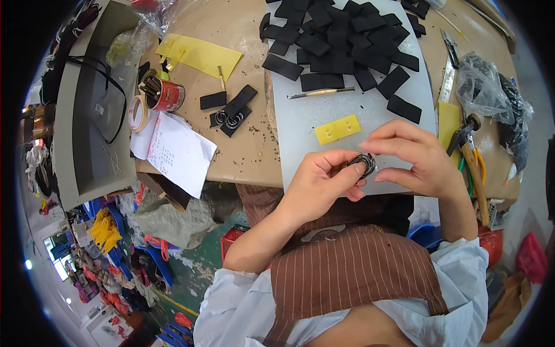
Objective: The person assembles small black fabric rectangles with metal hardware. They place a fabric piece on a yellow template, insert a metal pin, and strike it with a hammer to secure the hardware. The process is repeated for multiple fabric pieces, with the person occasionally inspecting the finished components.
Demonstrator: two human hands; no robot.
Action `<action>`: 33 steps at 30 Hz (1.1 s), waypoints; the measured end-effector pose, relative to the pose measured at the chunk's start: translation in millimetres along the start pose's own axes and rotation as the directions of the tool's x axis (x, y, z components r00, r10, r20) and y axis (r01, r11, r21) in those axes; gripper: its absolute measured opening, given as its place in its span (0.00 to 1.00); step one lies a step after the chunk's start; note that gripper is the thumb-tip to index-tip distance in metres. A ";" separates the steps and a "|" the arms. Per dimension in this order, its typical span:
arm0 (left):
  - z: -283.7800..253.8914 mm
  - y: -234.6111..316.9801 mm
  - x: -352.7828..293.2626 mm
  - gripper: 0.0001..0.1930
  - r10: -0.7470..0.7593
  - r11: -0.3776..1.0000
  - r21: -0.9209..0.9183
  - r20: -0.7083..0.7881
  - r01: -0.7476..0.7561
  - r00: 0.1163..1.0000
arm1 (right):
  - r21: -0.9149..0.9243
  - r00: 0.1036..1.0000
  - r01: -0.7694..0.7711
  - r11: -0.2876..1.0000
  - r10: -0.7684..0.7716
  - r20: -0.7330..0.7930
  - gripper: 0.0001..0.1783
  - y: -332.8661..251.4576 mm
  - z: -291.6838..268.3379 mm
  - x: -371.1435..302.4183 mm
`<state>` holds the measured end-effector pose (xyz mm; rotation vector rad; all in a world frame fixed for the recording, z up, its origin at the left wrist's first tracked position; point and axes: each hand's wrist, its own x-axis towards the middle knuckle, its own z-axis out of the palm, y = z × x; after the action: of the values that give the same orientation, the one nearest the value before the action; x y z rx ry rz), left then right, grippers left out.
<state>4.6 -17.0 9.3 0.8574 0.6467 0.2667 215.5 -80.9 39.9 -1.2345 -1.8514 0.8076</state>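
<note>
In my left hand (325, 184) is a small bundle of dark, shiny metal rings (365, 164), pinched between thumb and fingers. My right hand (413, 156) is just right of the rings with fingers and thumb apart. Its fingertips are close to the bundle, and whether they touch it is hard to tell. Beyond my hands, a yellow strip with small holes (338, 129) lies on the pale work board (300, 124). Farther off rests a thin pointed hand tool (321, 92). A large heap of black fabric tabs (347, 43) covers the board's far part.
At the left are more rings (234, 120) on black tabs, a yellow sheet (202, 55), a red tin of tools (167, 95), a tape roll (137, 113) and papers (179, 150). A hammer (465, 136), metal ruler (447, 81) and plastic bag (483, 87) lie at the right.
</note>
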 end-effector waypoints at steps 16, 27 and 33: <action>22.1 -6.9 -3.4 0.11 0.279 0.960 0.002 -0.094 -0.281 0.956 | 0.040 0.877 -0.111 0.993 0.117 -0.467 0.10 -5.4 46.8 -27.2; 14.3 -12.9 -7.3 0.09 0.329 0.926 -0.135 -0.163 -0.351 0.930 | 0.218 0.848 -0.080 0.973 0.182 -0.498 0.13 -0.1 58.1 -27.1; 23.2 -15.6 -10.5 0.09 0.451 0.881 -0.053 -0.209 -0.471 0.868 | 0.243 0.848 -0.038 0.969 0.160 -0.506 0.15 -0.6 60.2 -26.7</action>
<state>10.4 -46.1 12.9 0.8867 0.5915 0.8206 170.6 -111.7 3.0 -1.2579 -1.2277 0.6315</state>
